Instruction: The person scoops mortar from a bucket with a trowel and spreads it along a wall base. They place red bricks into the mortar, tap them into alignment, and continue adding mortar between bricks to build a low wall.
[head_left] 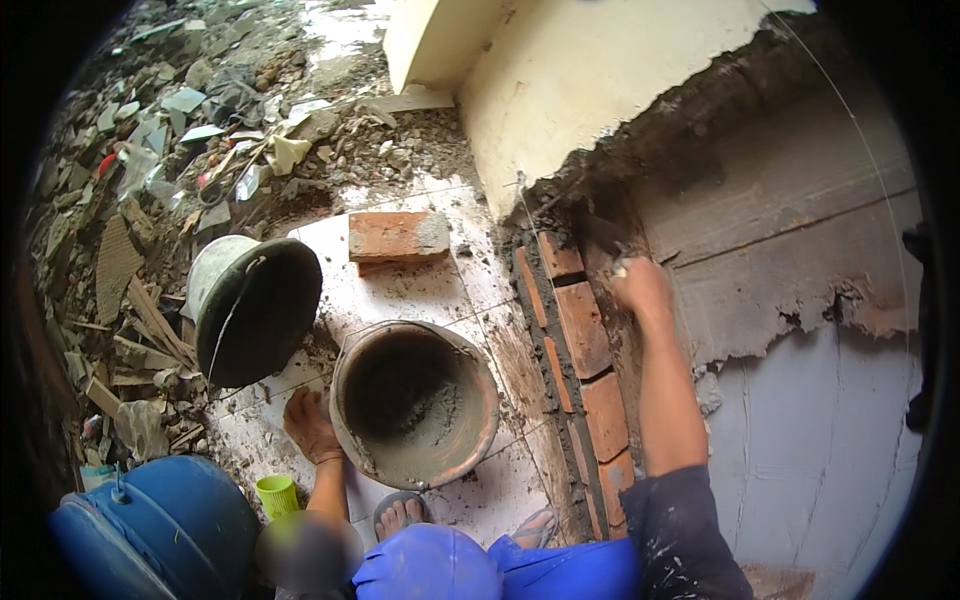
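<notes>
My right hand (645,287) is closed around the handle of a trowel, whose dark blade (603,236) points at the far end of a row of bricks. Grey mortar (532,290) lies along the left side of that row, with narrow brick pieces set in it. The row's red bricks (583,325) run toward me along the foot of the wall. My left hand (312,425) is low beside the mortar bucket (345,405), empty, its fingers loosely apart. Wet grey mortar (425,415) covers the bottom of this bucket.
A second bucket (235,265) lies tipped at the left. A loose brick (398,237) sits on the tiles beyond. Rubble (150,170) covers the far left. A blue container (160,530) and a green cup (277,495) stand nearby. A string (860,125) crosses before the broken wall (560,100).
</notes>
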